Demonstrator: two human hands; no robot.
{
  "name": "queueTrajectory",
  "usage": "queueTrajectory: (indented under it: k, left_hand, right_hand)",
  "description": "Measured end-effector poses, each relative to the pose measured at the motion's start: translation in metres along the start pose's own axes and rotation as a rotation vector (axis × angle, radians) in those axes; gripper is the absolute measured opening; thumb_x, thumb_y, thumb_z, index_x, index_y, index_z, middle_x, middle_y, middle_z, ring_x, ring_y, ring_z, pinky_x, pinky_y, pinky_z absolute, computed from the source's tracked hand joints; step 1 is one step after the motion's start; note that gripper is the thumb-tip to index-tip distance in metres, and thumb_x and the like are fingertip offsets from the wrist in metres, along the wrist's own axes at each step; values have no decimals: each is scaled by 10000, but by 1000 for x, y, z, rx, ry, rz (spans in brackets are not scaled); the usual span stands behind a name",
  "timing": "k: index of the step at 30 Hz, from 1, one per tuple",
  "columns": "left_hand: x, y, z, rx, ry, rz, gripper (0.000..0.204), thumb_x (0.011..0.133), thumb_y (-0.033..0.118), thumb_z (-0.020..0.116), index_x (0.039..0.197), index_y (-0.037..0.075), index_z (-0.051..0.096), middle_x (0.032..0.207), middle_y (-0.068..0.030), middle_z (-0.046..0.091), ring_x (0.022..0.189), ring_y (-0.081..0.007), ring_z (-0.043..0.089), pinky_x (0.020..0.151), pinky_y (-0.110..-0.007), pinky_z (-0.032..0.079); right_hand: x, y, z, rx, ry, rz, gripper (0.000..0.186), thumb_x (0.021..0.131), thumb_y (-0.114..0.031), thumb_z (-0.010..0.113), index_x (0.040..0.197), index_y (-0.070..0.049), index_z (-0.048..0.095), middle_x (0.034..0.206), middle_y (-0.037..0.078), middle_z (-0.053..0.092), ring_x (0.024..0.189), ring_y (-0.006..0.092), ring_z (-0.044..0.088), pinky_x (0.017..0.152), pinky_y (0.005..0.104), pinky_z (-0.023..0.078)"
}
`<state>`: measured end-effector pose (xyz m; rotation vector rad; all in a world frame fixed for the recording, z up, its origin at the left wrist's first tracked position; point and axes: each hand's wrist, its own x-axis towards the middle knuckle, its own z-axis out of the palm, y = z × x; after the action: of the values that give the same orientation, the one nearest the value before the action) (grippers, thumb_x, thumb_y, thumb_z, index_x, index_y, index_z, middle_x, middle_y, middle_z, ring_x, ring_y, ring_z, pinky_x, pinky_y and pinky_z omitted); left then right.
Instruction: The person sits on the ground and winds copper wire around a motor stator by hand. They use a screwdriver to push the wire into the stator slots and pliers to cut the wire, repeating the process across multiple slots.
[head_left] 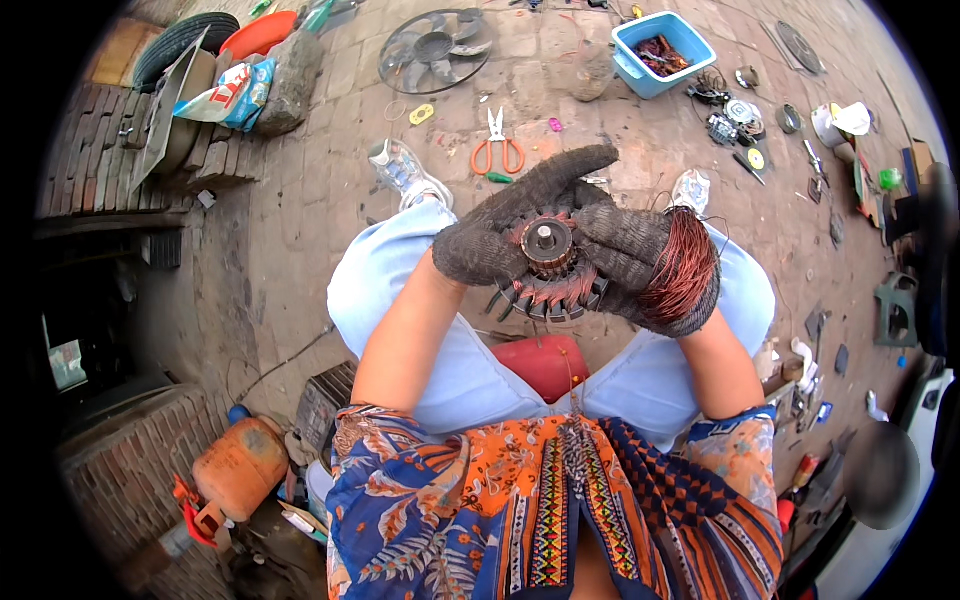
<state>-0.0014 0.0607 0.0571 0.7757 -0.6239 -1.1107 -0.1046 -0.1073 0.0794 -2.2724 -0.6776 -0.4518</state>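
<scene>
Both of my hands wear dark grey knitted gloves and meet above my knees around a motor armature [550, 247]. Its shaft and copper commutator point up toward me, with reddish copper windings and dark slotted core below. My left hand [487, 228] holds it from the left side, thumb near the commutator, the other fingers stretched behind it. My right hand [625, 250] grips it from the right, fingers bent against the windings. A thick bundle of loose copper wire [683, 272] is draped over the back of my right hand and wrist.
Orange-handled scissors [497, 150] lie on the brick paving ahead. A blue basin [665, 55] holding copper scrap stands at far right, near motor parts [738, 118]. A round fan [435, 50] lies far ahead. An orange gas cylinder [240, 468] sits lower left; a red seat [543, 366] shows beneath me.
</scene>
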Motion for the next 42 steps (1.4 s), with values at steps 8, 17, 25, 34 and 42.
queueTrajectory:
  k: [8, 17, 25, 34, 42]
  left_hand:
    - [8, -7, 0, 102, 101, -61, 880, 702, 275, 739, 1402, 36, 261, 1208, -86, 524, 1090, -166, 517, 940, -334, 418]
    - [5, -6, 10, -340, 123, -99, 717, 774, 232, 668, 1369, 35, 320, 1232, -116, 522, 1106, -192, 524, 960, -347, 427]
    - [-2, -7, 14, -183, 47, 107, 916, 666, 244, 790, 1391, 25, 274, 1299, -122, 462, 1189, -223, 467, 995, -359, 387]
    - [-5, -3, 9, 115, 121, 136, 969, 639, 270, 789, 1398, 4, 249, 1330, -135, 429, 1193, -270, 467, 988, -389, 406]
    - [-11, 10, 17, 236, 214, 56, 849, 725, 135, 727, 1410, 44, 233, 1276, -110, 455, 1130, -213, 496, 801, -310, 524]
  right_hand:
    - [-9, 3, -6, 167, -19, 26, 684, 721, -160, 712, 1321, -45, 405, 1308, 119, 469, 1188, 283, 479, 996, 370, 391]
    - [-14, 10, -4, -6, 56, -6, 660, 696, -242, 737, 1278, -91, 466, 1277, 115, 501, 1134, 284, 521, 957, 391, 421]
    - [-8, 11, -5, -43, 123, 156, 461, 607, -241, 792, 1027, -134, 635, 1111, 90, 600, 1036, 282, 584, 884, 383, 466]
    - [2, 8, -8, 38, 211, 219, 452, 589, -194, 814, 986, -101, 617, 1126, 128, 595, 1047, 297, 574, 893, 380, 453]
    - [-10, 23, 8, 146, 335, 299, 443, 661, -193, 767, 1048, -39, 616, 1163, 132, 588, 1076, 282, 559, 931, 376, 423]
